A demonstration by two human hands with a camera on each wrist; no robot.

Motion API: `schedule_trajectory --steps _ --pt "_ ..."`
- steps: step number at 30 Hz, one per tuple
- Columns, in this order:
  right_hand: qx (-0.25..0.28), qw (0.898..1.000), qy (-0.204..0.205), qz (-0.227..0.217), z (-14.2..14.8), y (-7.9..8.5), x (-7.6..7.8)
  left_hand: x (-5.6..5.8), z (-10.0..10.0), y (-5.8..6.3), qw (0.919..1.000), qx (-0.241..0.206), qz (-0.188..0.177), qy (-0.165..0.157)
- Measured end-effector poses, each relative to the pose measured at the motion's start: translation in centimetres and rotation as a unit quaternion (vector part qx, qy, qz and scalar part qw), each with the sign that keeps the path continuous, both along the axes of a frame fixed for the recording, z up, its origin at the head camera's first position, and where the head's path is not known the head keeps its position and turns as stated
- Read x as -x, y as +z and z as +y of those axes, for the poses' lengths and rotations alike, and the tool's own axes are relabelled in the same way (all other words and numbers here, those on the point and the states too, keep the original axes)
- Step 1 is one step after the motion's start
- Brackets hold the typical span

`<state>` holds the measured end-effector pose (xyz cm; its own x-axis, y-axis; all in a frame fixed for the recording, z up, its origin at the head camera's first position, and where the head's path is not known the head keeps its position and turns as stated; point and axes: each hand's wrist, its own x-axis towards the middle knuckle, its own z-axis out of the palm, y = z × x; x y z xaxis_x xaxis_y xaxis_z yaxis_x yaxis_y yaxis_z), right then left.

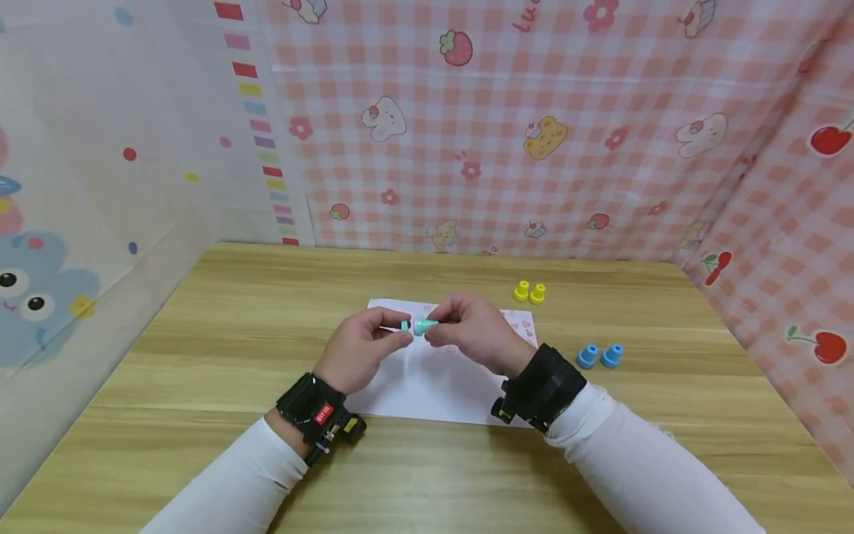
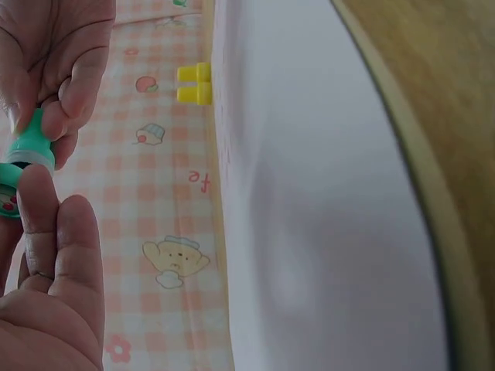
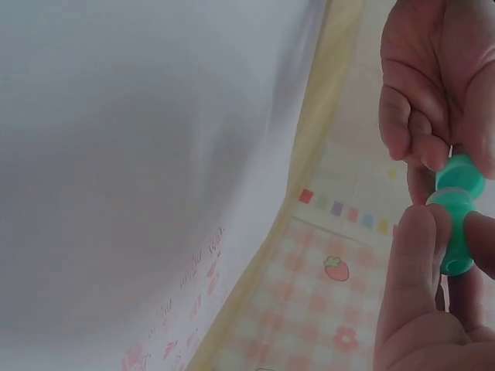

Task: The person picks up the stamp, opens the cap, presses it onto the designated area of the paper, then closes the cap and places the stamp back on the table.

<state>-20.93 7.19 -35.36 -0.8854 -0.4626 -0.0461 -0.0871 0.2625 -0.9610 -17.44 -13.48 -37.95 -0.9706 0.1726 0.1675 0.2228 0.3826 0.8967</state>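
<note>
Over the sheet of white paper (image 1: 440, 386), both hands hold the parts of a small green toy stamp. My right hand (image 1: 482, 334) pinches the stamp's tapered body (image 1: 427, 326) between thumb and fingers. Between the thumb and fingers of my left hand (image 1: 360, 347) is its short round cap (image 1: 404, 326). In the head view a narrow gap lies between cap and body. The left wrist view shows a small picture on the cap's (image 2: 9, 198) end. The body's wide pale rim (image 3: 452, 196) faces the cap in the right wrist view.
Two yellow stamps (image 1: 537, 294) stand beyond the paper's far right corner. Two blue stamps (image 1: 611, 356) are to the right of the paper, near my right wrist. Pink printing runs along the paper's far edge. Patterned cloth (image 1: 494, 208) hangs behind the wooden table (image 1: 200, 356).
</note>
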Motion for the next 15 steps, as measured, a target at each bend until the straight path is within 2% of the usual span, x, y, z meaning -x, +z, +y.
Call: schedule_trajectory --steps 6,11,15 --pt "-0.017 1.000 0.010 0.000 -0.3 1.3 -1.5 0.0 0.1 0.0 0.9999 -0.004 -0.002 -0.013" --pt "-0.017 1.000 0.021 0.005 -0.7 2.6 -2.6 0.0 0.1 0.0 0.9999 0.011 0.002 -0.012" --pt "-0.014 1.000 0.010 0.008 -0.9 1.5 -2.3 -0.1 0.1 0.2 0.9997 0.016 0.003 -0.018"
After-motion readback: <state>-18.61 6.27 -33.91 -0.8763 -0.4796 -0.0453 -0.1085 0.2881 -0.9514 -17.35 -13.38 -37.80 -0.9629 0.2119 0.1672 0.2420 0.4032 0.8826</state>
